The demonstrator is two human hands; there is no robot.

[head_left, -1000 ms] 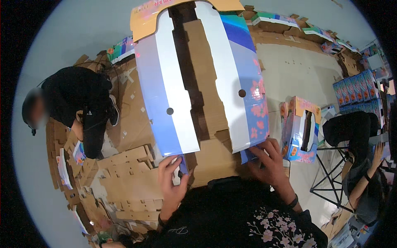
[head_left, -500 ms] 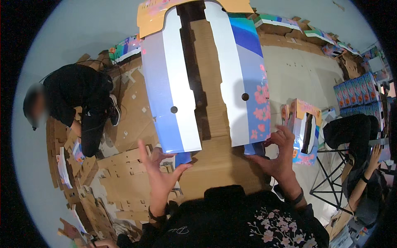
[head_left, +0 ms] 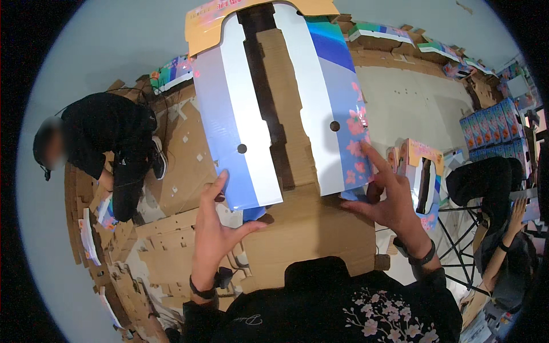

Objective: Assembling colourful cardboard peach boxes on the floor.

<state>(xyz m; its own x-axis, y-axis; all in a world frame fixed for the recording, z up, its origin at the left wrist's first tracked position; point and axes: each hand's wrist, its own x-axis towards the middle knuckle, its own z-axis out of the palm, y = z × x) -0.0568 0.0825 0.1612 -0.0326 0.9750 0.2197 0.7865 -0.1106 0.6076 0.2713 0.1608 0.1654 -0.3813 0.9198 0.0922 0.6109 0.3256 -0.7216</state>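
Note:
A partly folded cardboard box (head_left: 229, 114) lies in front of me, its brown inside showing between two white-edged side panels. Blue-purple print with pink blossoms covers the outside, and a yellow end panel (head_left: 205, 30) stands at the far end. My left hand (head_left: 214, 223) holds the near left corner, fingers along the outer side and thumb by a small blue tab (head_left: 254, 214). At the near right corner, my right hand (head_left: 394, 200) has its index finger against the blossom print and its thumb at another blue tab (head_left: 353, 195). A plain brown flap (head_left: 303, 234) extends toward my body.
A smaller similar box (head_left: 420, 177) stands to the right, by a black-legged stand (head_left: 457, 240). One person (head_left: 108, 134) crouches at left among flat cardboard (head_left: 177, 240); another person's arm (head_left: 500, 251) is at right. Stacked printed boxes (head_left: 492, 128) stand behind.
Both hands have closed in on the box's near corners, the right index finger now reaching up its side. The box has turned slightly, its far end shifting left.

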